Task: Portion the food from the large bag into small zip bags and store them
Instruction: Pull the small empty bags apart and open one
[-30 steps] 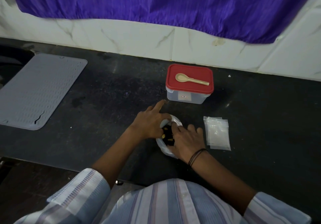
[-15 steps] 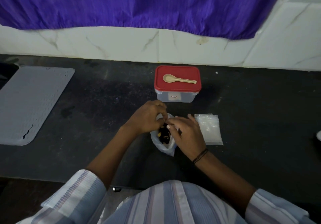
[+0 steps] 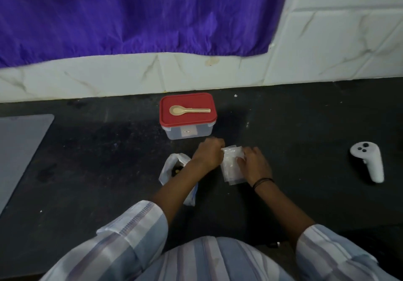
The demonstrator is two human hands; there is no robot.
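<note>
I see both hands have left the large clear plastic food bag (image 3: 172, 167), which now lies open at nine o'clock of them on the black stone counter (image 3: 98, 150). My left hand (image 3: 208, 153) and right hand (image 3: 254, 164) have moved to the stack of small clear zip bags (image 3: 231, 165), fingers curled and pinching its top edge, at six o'clock of the red-lidded clear plastic box (image 3: 188, 115).

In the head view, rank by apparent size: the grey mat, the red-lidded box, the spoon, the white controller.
1. Grey mat, largest, though cut off by the frame edge.
2. Red-lidded box.
3. White controller and spoon: similar length; the controller looks bulkier, so the spoon is probably smallest.
</note>
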